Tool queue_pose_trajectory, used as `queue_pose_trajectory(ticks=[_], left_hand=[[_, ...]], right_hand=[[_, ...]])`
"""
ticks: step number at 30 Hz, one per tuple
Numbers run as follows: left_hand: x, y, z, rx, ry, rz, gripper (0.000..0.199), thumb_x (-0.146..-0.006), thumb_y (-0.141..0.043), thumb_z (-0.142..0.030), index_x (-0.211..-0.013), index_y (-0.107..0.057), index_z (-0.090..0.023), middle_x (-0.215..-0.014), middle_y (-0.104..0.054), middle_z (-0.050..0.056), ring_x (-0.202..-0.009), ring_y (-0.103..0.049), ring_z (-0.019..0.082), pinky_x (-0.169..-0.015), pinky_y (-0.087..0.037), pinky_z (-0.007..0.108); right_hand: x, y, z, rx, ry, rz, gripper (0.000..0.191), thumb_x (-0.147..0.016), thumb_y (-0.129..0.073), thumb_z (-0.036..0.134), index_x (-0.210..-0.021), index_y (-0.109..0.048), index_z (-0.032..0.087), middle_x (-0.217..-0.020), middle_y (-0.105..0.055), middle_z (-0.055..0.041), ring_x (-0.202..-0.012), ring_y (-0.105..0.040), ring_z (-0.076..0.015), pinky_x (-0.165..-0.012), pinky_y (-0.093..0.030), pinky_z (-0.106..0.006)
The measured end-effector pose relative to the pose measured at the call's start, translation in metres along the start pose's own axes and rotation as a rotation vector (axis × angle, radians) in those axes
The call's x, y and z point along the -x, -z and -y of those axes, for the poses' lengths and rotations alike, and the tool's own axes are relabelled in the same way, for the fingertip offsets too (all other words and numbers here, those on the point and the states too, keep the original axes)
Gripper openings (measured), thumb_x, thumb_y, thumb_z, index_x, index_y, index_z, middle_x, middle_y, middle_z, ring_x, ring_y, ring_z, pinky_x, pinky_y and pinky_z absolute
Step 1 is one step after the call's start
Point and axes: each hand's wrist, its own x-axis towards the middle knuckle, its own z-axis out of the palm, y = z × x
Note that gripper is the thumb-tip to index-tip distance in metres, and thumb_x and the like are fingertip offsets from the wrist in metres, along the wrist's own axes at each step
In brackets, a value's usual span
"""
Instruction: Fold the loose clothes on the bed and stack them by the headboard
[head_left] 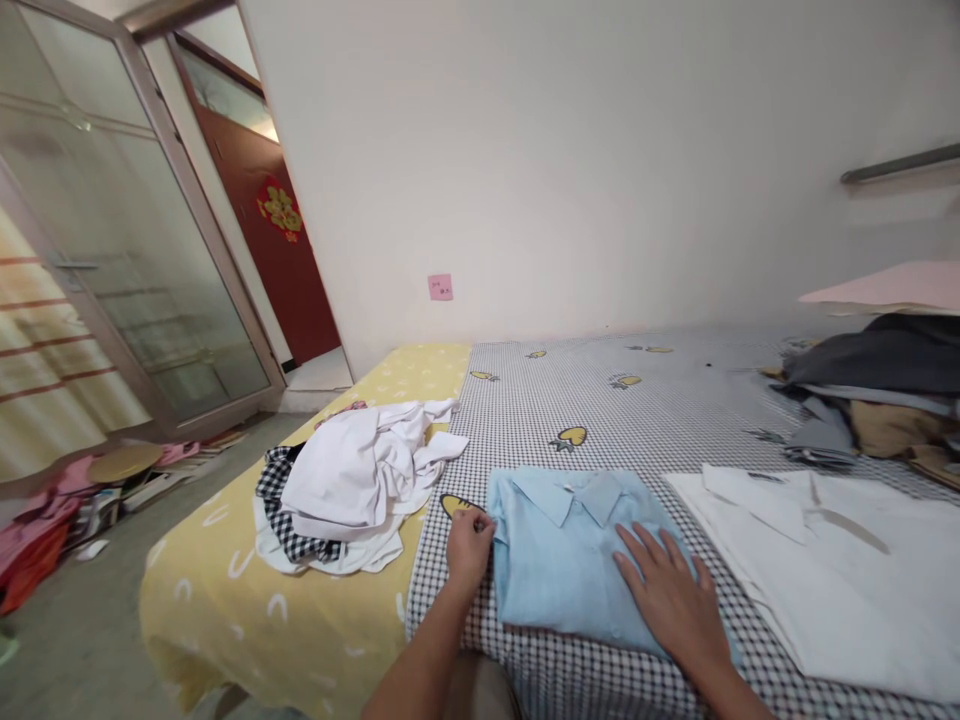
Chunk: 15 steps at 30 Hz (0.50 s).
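A light blue collared shirt (559, 570) lies folded into a rough rectangle on the checked bedspread, its collar at the far edge. My left hand (470, 545) pinches the shirt's left edge near the collar end. Flat on the shirt's right side rests my right hand (667, 590), fingers spread. To the right is a white collared shirt (862, 570), laid out folded and close to the blue one. On the left sits a heap of crumpled white clothes (352, 470) with a black-and-white checked piece (289, 510) under it.
The bed carries a checked bedspread (517, 420) and a yellow cloth (217, 600) along its left side. Dark folded clothes (877, 370) are stacked at the far right, with a pink sheet (892, 287) on top. A glass door (150, 200) stands left; various items lie on the floor.
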Motion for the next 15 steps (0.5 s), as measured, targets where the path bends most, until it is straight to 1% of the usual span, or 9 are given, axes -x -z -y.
queue_pose_trajectory(ticks=[4,7,9,10,12,13,14,15], left_hand=[[0.003,-0.002,-0.003,0.007,-0.026,0.015,0.013,-0.077,-0.063,-0.011,-0.074,-0.071,-0.021,-0.096,-0.064,0.005,-0.094,-0.062,0.019,-0.09,-0.047,0.03],[-0.001,0.002,-0.002,0.012,-0.032,0.032,0.017,-0.08,-0.059,-0.009,-0.073,-0.07,-0.021,-0.09,-0.066,0.005,-0.093,-0.062,0.02,-0.091,-0.047,0.03],[-0.005,0.007,0.001,0.003,-0.014,0.012,0.02,-0.082,-0.053,-0.008,-0.079,-0.068,-0.02,-0.09,-0.065,0.006,-0.094,-0.062,0.021,-0.092,-0.047,0.032],[-0.006,0.01,0.002,-0.002,-0.007,-0.004,0.021,-0.082,-0.052,-0.006,-0.086,-0.068,-0.019,-0.094,-0.065,0.006,-0.097,-0.061,0.021,-0.093,-0.046,0.032],[-0.006,0.014,0.002,-0.008,-0.009,-0.022,0.029,-0.079,-0.054,-0.004,-0.101,-0.066,-0.019,-0.105,-0.063,0.007,-0.104,-0.059,0.021,-0.096,-0.045,0.032],[-0.006,0.015,0.001,-0.009,-0.018,-0.017,0.034,-0.077,-0.058,-0.004,-0.105,-0.065,-0.019,-0.11,-0.062,0.007,-0.106,-0.059,0.02,-0.097,-0.044,0.031],[-0.005,0.016,-0.001,-0.009,-0.029,-0.004,0.035,-0.075,-0.061,-0.004,-0.105,-0.065,-0.02,-0.111,-0.061,0.007,-0.105,-0.06,0.02,-0.097,-0.044,0.031],[-0.005,0.015,-0.004,-0.009,-0.039,0.013,0.031,-0.074,-0.062,-0.005,-0.1,-0.066,-0.021,-0.111,-0.061,0.006,-0.102,-0.061,0.02,-0.096,-0.045,0.031]], right_hand=[[0.0,0.001,0.0,-0.007,0.002,0.001,0.058,-0.098,-0.023,0.053,-0.145,-0.05,0.034,-0.155,-0.047,0.002,-0.145,-0.034,-0.0294,-0.116,-0.022,-0.057],[0.0,0.0,0.0,-0.012,0.006,-0.012,0.058,-0.097,-0.024,0.053,-0.145,-0.051,0.033,-0.154,-0.048,0.0019,-0.145,-0.034,-0.0295,-0.116,-0.022,-0.057],[0.001,0.0,0.0,-0.015,0.004,-0.019,0.058,-0.097,-0.025,0.053,-0.145,-0.051,0.033,-0.154,-0.048,0.0025,-0.146,-0.033,-0.0291,-0.116,-0.022,-0.057],[0.001,-0.001,0.0,-0.016,0.003,-0.023,0.058,-0.097,-0.025,0.053,-0.145,-0.05,0.033,-0.154,-0.048,0.0026,-0.146,-0.033,-0.0289,-0.116,-0.022,-0.056],[0.001,0.0,0.0,-0.017,0.004,-0.027,0.058,-0.097,-0.025,0.052,-0.145,-0.05,0.033,-0.154,-0.048,0.0022,-0.146,-0.033,-0.029,-0.116,-0.021,-0.056],[0.001,0.0,0.0,-0.018,0.004,-0.027,0.058,-0.097,-0.025,0.052,-0.145,-0.051,0.032,-0.154,-0.049,0.002,-0.145,-0.033,-0.0293,-0.116,-0.021,-0.056],[0.001,0.0,0.0,-0.018,0.003,-0.028,0.058,-0.097,-0.025,0.052,-0.145,-0.051,0.032,-0.153,-0.049,0.0018,-0.145,-0.034,-0.0295,-0.116,-0.022,-0.056],[0.001,0.0,0.0,-0.02,0.003,-0.029,0.058,-0.096,-0.024,0.052,-0.145,-0.051,0.032,-0.153,-0.049,0.0016,-0.145,-0.034,-0.0295,-0.116,-0.022,-0.056]])
